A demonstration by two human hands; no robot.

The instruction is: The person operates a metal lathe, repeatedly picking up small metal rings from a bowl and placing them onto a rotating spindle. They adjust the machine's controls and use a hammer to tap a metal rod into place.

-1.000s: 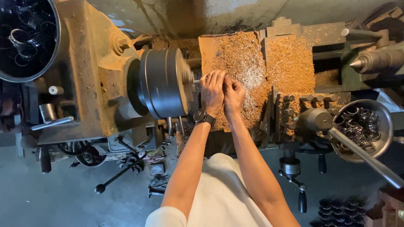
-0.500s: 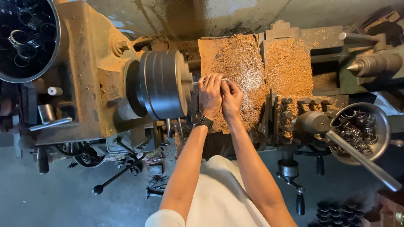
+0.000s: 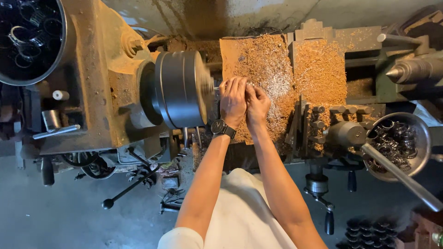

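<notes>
Two hands: left hand (image 3: 233,99) and right hand (image 3: 256,105) are pressed side by side, fingers curled down; a dark wristwatch (image 3: 223,127) sits on the left wrist.
Grip: their fingertips meet over a small stub (image 3: 216,87) sticking out of the chuck face. Whether they pinch it or only touch it cannot be told, as the fingers hide it.
Step in hand: by the look of it, fine finger work on the stub right at the chuck (image 3: 180,90), with no tool in either hand.
What any move calls for: the chuck's face is blurred, so it may be turning. I judge the fingers must stay short and clear of its rim.
In the way: the tool post (image 3: 346,133) and a long lever (image 3: 397,175) stand near the right forearm.
Right side: a metal bowl (image 3: 427,138) of dark rings sits beyond the lever.
Beyond the hands: the carriage (image 3: 272,60) is heaped with brown and silver chips.
Far right: the tailstock centre (image 3: 413,69) points inward, well apart from the hands.
Far left: a second bowl (image 3: 62,41) of rings rests on the headstock.
</notes>
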